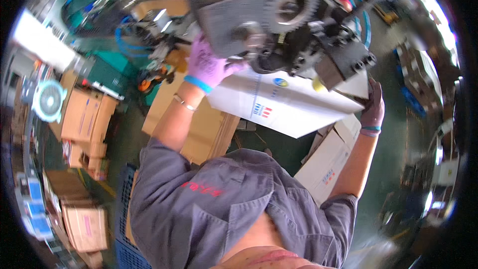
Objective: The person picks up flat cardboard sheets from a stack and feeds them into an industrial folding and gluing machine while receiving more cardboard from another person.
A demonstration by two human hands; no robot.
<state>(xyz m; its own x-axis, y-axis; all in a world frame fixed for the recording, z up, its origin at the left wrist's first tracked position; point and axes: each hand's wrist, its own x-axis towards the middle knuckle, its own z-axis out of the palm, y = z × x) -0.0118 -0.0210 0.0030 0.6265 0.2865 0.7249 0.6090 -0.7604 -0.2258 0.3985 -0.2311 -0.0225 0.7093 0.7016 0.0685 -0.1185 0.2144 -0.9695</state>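
Observation:
A white printed cardboard sheet point(286, 104) lies tilted beneath the head of a dark metal machine point(231, 22) with a toothed gear. My left hand point(206, 65), in a purple glove, is at the sheet's left end, close against the machine. Its thumb points right along the sheet's upper edge; the fingertips are partly hidden and blurred. At the far right end, my right hand point(373, 107), also gloved, grips the sheet's edge with its fingers wrapped round it.
Brown cardboard sheets point(201, 129) are stacked below my left forearm. More white cardboard point(326, 162) leans by my right forearm. Cartons point(82, 119) and a round fan point(50, 100) stand at the left, with a blue plastic pallet point(127, 244) lower down. A loaded pallet point(420, 79) is at the right.

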